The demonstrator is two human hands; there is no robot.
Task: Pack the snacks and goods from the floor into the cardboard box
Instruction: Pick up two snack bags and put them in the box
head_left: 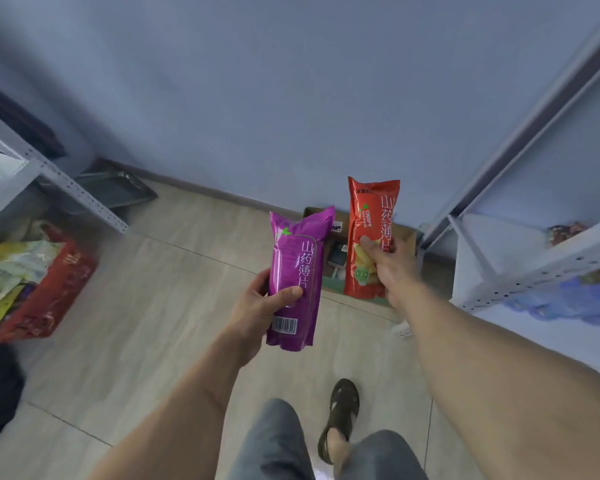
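My left hand (262, 308) grips a purple snack bag (298, 268) upright near its lower end. My right hand (387, 259) holds a red crispy-chips bag (371, 216) upright, a little farther forward. Behind both bags, on the floor by the wall, sits the open cardboard box (404, 233); dark items lie inside it, mostly hidden by the bags.
A red bag (54, 285) stuffed with yellow and green snack packets rests on the floor at the left, beside a white metal shelf leg (80, 195). Another white shelf unit (534, 258) holding goods stands at the right. My sandalled foot (340, 417) is on the wooden floor.
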